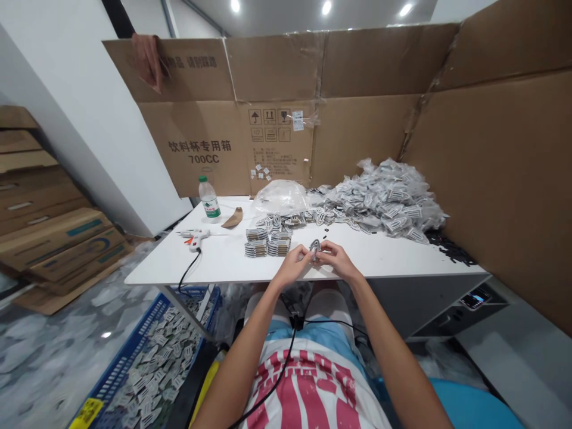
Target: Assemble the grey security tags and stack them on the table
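Close to the table's front edge, my left hand (295,263) and my right hand (334,259) come together around a small grey-and-white oval piece (315,246). Fingers of both hands are closed on it, and they hide its lower part. Just left of them stand neat stacks of similar flat pieces (268,243). Loose pieces (319,215) lie behind, spreading toward a big heap of bagged pieces (388,196) at the right. Two tiny black bits (325,233) rest on the white table (384,256) beyond my right hand.
A hot glue gun (196,238) with a black cord lies at the left, near a bottle (208,199) and a brown scrap (233,218). Black strips (451,249) are at the right edge. Cardboard walls (277,71) enclose the table; a blue crate (134,339) sits below.
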The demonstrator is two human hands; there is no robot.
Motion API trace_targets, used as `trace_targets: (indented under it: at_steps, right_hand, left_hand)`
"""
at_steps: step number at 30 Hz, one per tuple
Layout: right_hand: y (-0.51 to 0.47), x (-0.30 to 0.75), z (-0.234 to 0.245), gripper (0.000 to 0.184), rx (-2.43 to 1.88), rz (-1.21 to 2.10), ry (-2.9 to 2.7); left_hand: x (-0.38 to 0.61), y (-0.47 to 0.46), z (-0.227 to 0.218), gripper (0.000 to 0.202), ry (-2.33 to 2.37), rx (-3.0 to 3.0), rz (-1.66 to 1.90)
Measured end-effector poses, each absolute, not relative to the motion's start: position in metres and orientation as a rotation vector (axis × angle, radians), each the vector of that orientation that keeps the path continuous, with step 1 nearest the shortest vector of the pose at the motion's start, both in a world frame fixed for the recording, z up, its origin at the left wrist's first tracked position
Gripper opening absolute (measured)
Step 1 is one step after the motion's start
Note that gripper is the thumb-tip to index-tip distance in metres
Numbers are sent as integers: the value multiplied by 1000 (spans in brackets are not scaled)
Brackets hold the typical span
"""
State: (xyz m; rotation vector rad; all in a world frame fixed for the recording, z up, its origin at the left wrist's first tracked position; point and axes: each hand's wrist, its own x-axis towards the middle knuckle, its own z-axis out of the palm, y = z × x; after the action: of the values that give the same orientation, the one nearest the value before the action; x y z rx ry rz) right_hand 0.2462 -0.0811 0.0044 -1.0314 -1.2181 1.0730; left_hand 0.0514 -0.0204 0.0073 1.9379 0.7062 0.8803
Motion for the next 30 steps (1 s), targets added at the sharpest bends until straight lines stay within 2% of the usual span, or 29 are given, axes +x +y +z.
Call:
trace_targets:
  at_steps: [26, 30]
  right_hand:
    - [-82, 247, 3, 39, -958, 1023, -1340]
    - [-82, 246, 2, 44, -961, 1025, -1366]
  left_hand:
    - [53, -27, 19, 49, 757, 1965, 935]
    - [54, -29, 19, 50, 767, 1971, 937]
